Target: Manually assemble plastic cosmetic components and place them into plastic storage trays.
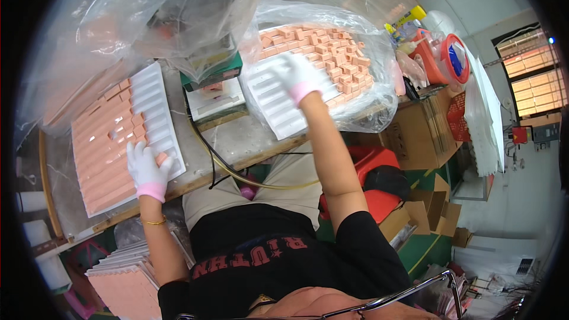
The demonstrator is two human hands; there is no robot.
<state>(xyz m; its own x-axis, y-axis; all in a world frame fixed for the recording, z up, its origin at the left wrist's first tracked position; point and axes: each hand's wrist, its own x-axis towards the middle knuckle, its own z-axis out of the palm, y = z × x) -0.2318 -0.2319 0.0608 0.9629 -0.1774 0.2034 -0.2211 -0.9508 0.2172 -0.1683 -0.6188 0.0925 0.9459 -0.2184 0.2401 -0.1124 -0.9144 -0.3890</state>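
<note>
My left hand point(148, 169), in a white glove with a pink cuff, rests at the near part of the left white ribbed tray point(159, 104). A small pink block point(161, 158) shows between its thumb and fingers. Rows of similar pink blocks point(104, 148) fill most of this tray, with bare grooves along its right side. My right hand point(299, 77), gloved alike, is over the right white ribbed tray point(269, 106), beside a heap of loose pink blocks point(341, 62). Motion smears its fingers, so I cannot make out whether they hold anything.
Clear plastic sheeting point(195, 18) hangs over the table's far side. Between the trays stands a green and white device point(216, 92), with a cable and hose below. A red basket point(430, 59), cardboard boxes point(418, 133) and a red stool point(379, 178) are at right; stacked trays point(127, 281) stand lower left.
</note>
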